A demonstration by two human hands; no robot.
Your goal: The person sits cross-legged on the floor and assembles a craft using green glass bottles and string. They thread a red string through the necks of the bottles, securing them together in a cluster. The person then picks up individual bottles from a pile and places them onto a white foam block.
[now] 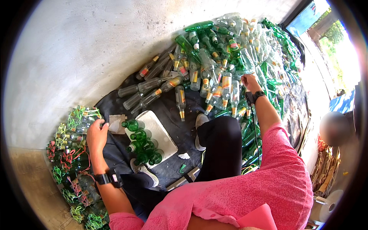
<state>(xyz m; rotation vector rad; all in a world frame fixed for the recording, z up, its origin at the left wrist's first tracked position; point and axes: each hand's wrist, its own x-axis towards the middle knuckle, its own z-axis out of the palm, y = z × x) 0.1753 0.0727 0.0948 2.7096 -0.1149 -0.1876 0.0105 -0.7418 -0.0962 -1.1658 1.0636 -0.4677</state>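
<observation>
My right hand reaches to the pile of glass bottles, its fingers curled round the end of a pale glass bottle; the grip itself is partly hidden. My left hand is held out at the left with thumb and fingers apart, holding nothing. It is beside a small piece of cardboard and above bundled bottles. Several green bottles stand close together on a white slab between my hands.
Bottles tied with coloured string line the left wall. A black sheet covers the floor, with loose bottles lying on it. My knee rises in the middle. A person with a blurred head is at the far right.
</observation>
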